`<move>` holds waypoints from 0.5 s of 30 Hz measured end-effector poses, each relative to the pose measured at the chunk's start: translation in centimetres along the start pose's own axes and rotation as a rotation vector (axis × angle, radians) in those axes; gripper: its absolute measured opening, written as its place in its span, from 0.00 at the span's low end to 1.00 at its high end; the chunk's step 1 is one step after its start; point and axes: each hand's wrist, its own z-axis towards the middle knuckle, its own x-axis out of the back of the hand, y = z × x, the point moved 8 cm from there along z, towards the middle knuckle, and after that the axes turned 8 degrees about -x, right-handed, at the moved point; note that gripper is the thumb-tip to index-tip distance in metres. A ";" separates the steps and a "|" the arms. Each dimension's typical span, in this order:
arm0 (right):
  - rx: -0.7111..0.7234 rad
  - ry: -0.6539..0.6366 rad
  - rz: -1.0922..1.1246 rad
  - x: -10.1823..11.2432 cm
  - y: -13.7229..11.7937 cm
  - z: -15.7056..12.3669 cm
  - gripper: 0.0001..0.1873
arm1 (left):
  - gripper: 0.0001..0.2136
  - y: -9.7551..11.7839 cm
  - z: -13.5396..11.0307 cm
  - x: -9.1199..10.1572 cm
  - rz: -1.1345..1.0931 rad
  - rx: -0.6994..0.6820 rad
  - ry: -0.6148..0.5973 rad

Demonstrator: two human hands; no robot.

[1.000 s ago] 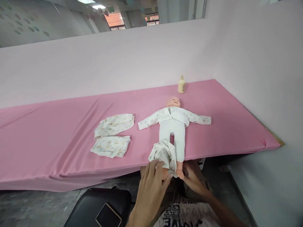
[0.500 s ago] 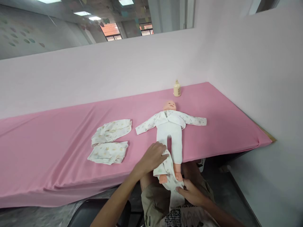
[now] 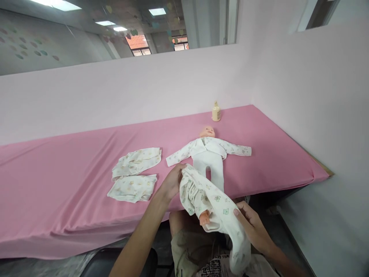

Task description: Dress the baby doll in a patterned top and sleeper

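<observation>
A baby doll (image 3: 208, 154) in a white patterned top and white leggings lies on its back, legs toward me over the table's front edge. Stretched between my hands is a pair of white baby pants (image 3: 221, 204) with small green prints. One pant leg is bunched around a doll's leg, and a bare foot (image 3: 204, 218) pokes out of it. My left hand (image 3: 173, 180) pinches the waist end beside the doll's thigh. My right hand (image 3: 253, 225) is closed on the other pant leg, which hangs down over my lap. The doll's other foot is hidden behind the cloth.
Two folded patterned baby garments, an upper one (image 3: 137, 161) and a lower one (image 3: 132, 188), lie left of the doll on the pink cloth-covered table (image 3: 72, 173). A cream pump bottle (image 3: 216, 112) stands by the wall. A dark chair (image 3: 115, 261) is at lower left.
My left hand has moved up and left with the waist end. My right hand has moved right, spreading the pants so they now cover the doll's other foot.
</observation>
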 end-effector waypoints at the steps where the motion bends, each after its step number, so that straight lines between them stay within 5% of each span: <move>1: -0.009 -0.013 -0.007 0.1 -0.4 0.0 0.18 | 0.06 -0.2 0.3 0.1 -0.051 0.012 0.026; 5: -0.016 -0.125 -0.042 0.5 -2.0 -0.3 0.14 | 0.07 -0.7 1.2 0.3 -0.153 0.017 0.036; 10: 0.027 -0.130 -0.173 3.5 -3.9 -0.1 0.15 | 0.06 -1.3 1.0 0.0 -0.191 0.045 -0.032; 15: 0.156 -0.133 -0.328 4.3 -7.0 4.4 0.17 | 0.03 -1.9 0.6 -1.6 -0.096 0.075 -0.198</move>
